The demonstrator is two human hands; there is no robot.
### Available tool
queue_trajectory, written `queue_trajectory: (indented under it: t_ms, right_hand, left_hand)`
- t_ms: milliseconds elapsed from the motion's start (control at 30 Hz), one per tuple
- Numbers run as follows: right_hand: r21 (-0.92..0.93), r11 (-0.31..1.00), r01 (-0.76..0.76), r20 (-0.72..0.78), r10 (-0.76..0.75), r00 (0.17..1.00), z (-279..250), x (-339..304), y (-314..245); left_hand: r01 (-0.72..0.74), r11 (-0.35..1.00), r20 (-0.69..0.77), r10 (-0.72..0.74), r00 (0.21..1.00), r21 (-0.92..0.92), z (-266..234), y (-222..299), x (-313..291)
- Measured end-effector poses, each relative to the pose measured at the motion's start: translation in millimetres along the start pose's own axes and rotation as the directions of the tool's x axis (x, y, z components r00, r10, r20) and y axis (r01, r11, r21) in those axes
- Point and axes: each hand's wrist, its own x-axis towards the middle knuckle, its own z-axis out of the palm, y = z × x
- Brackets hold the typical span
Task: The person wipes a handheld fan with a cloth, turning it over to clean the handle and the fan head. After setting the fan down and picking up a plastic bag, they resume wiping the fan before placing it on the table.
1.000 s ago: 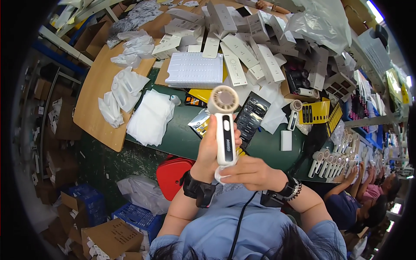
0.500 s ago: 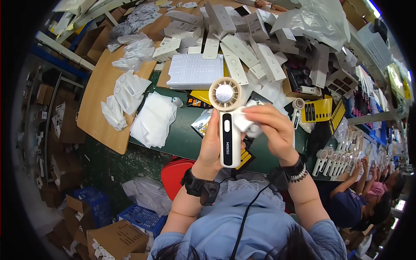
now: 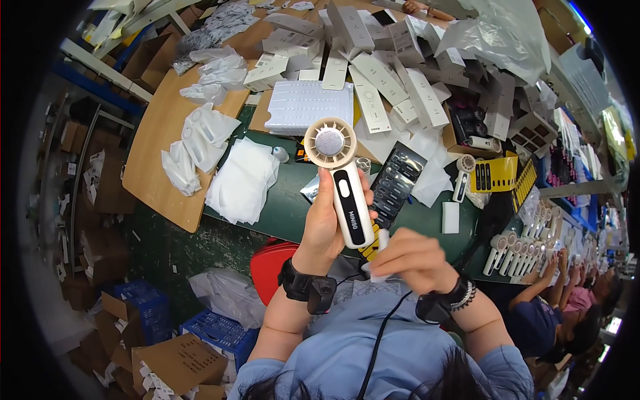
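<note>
My left hand (image 3: 319, 227) is wrapped round the pale handle of a handheld fan (image 3: 353, 210), which has a round beige head, a black front strip and a white oval button. The fan is held head up, tilted slightly left, above the green table (image 3: 273, 223). Below and right of its handle, my right hand (image 3: 415, 259) is closed on a crumpled white cloth (image 3: 384, 239), apart from the fan. Part of the cloth is hidden by the fingers, which are slightly blurred.
A stack of white bags (image 3: 240, 183) and a small bottle (image 3: 281, 154) lie left. Beyond are clear trays (image 3: 310, 107) and piled white boxes (image 3: 370, 107). Right are a black tray (image 3: 398, 180), a white block (image 3: 451, 218), another fan (image 3: 463, 179) and several standing fans (image 3: 501, 250). Co-workers sit farther right.
My right hand has moved down with the cloth, away from the fan's neck. The fan has shifted slightly left and tilted. The black tray and white block now show beside it.
</note>
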Motion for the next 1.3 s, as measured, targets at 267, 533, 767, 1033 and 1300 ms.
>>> queue_trajectory:
  t_ms: [267, 533, 767, 1033, 1300]
  right_hand:
    - [-0.184, 0.983, -0.006, -0.190, -0.030, 0.981, -10.6, 61.3, -0.3]
    - [-0.331, 0.943, -0.011, -0.219, -0.066, 0.973, 23.4, 54.0, 22.0]
    - [-0.315, 0.949, 0.003, -0.123, -0.044, 0.991, 29.0, 13.5, 12.1]
    - [-0.355, 0.935, -0.002, -0.067, -0.023, 0.997, 27.6, -0.9, 5.9]
    - [-0.108, 0.986, -0.130, -0.196, 0.107, 0.975, -7.8, -29.1, -4.4]
  left_hand:
    - [-0.047, 0.997, -0.074, 0.052, 0.996, 0.062, 7.4, -1.9, -6.6]
    - [-0.036, 0.999, -0.086, 0.033, 0.996, -0.037, -3.0, -6.4, -7.5]
    - [0.021, 1.000, 0.011, -0.021, 1.000, -0.014, -22.1, -22.2, -8.4]
    - [0.047, 0.999, -0.105, -0.047, 0.993, -0.007, -9.8, -21.2, -6.3]
    - [-0.034, 0.999, -0.010, 0.034, 0.999, 0.000, 8.6, -0.3, -8.5]
